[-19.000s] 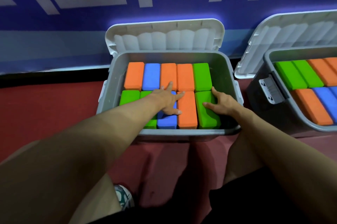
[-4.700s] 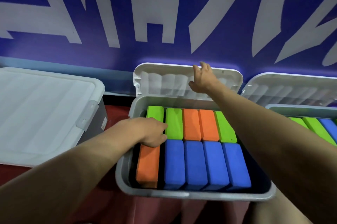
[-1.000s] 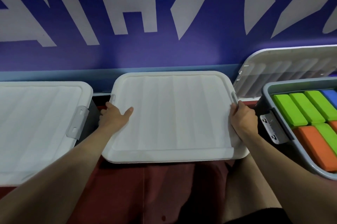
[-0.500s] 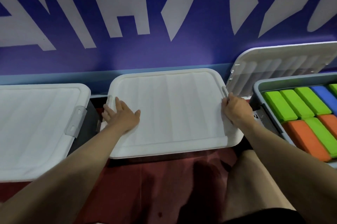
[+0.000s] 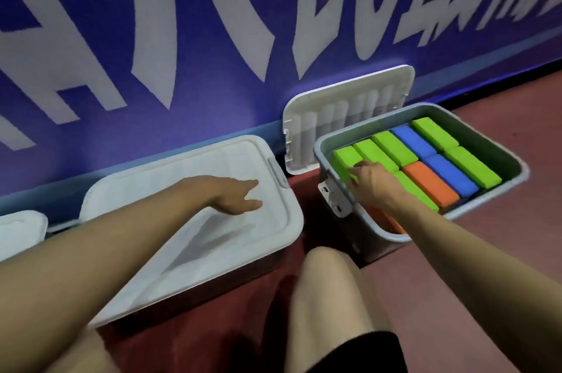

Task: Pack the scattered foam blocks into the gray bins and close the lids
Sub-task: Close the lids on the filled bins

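Reaching across to the open gray bin on your right, you rest your right hand on the nearest green foam block; the fingertips are hidden behind the knuckles, so whether they curl round the block or merely press on it cannot be told. Your left hand hovers just over the white lid of the closed bin, fingers loosely extended and holding nothing. By the look of it, that bin is finished and the step in hand is settling the last bin's contents before shutting it. Its blocks, green, blue and orange, lie in two close rows filling the top layer, matte, soft-edged rectangular bricks with a faintly grainy skin. Next you probably need to press them level below the rim, then swing down the ribbed white lid that leans upright against the blue wall banner, and snap the side latch. Both lid and bin are smooth moulded plastic with rounded corners, standing on a dull red floor.
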The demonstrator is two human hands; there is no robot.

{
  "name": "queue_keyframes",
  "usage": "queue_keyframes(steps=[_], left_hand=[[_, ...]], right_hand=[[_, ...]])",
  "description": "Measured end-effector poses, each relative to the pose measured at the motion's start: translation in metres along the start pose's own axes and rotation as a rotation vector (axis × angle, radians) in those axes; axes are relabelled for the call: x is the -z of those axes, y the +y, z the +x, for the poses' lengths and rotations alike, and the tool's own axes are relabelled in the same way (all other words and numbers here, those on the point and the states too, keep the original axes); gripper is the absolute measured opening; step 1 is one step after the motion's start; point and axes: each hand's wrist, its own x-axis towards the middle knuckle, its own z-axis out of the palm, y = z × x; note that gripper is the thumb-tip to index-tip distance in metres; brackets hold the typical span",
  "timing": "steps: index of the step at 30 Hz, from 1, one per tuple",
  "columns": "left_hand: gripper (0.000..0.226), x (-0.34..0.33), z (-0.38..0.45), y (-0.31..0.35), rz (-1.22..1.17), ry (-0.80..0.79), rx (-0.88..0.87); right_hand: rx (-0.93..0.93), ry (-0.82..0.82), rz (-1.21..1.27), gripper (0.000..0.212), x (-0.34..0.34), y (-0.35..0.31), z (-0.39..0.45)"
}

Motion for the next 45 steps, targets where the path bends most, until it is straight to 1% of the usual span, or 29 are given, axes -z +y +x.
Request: queue_keyframes(steps=[3,7,9,13,15,17,18,20,23,26,27,30,33,36,40,42,45], left_hand=[[0.072,0.031,0.017,0.031,0.091,0.059,-0.101],[0.065,0.051,0.052,0.066,0.105,0.12,-0.252],[0.059,0.054,0.079,0.083,0.097,0.186,-0.351],[0.057,0.057,0.148,0.124,0.11,0.307,-0.505],[0.056,0.064,0.189,0.148,0.129,0.357,-0.563],[0.055,0.072,0.23,0.171,0.115,0.406,-0.603],[0.056,0.075,0.25,0.182,0.09,0.417,-0.608],[0.059,0.078,0.286,0.203,0.071,0.414,-0.585],[0.065,0.072,0.324,0.224,0.107,0.324,-0.494],[0.068,0.053,0.347,0.226,0.167,0.231,-0.443],[0.068,0.044,0.353,0.222,0.178,0.24,-0.44],[0.067,0.027,0.358,0.215,0.163,0.34,-0.462],[0.069,0.028,0.362,0.218,0.131,0.402,-0.485],[0.069,0.035,0.359,0.219,0.094,0.354,-0.479],[0.07,0.039,0.345,0.206,0.085,0.231,-0.446],[0.069,0.041,0.337,0.203,0.095,0.228,-0.412],[0.066,0.044,0.335,0.214,0.061,0.204,-0.363]], right_hand=[[-0.124,-0.041,0.08,0.053,-0.008,0.04,-0.005],[-0.273,-0.128,0.08,0.064,-0.026,0.087,-0.005],[-0.319,-0.152,0.073,0.066,-0.032,0.102,-0.008],[-0.374,-0.154,0.065,0.078,-0.051,0.137,-0.013],[-0.438,-0.145,0.057,0.08,-0.057,0.16,-0.01],[-0.496,-0.074,0.059,0.077,-0.059,0.186,-0.002],[-0.52,-0.047,0.06,0.077,-0.059,0.198,0.005],[-0.561,-0.052,0.057,0.08,-0.059,0.227,0.023],[-0.54,-0.041,-0.031,0.073,-0.06,0.262,0.059],[-0.552,-0.019,-0.029,0.072,-0.062,0.29,0.101],[-0.545,-0.008,-0.035,0.073,-0.066,0.3,0.115],[-0.512,0.021,-0.072,0.078,-0.087,0.318,0.145],[-0.572,0.007,-0.077,0.07,-0.097,0.314,0.151],[-0.557,-0.097,-0.054,0.074,-0.087,0.313,0.156],[-0.587,-0.263,0.013,0.084,-0.077,0.32,0.166],[-0.592,-0.36,0.066,0.089,-0.073,0.323,0.169],[-0.579,-0.415,0.094,0.092,-0.068,0.323,0.17]])
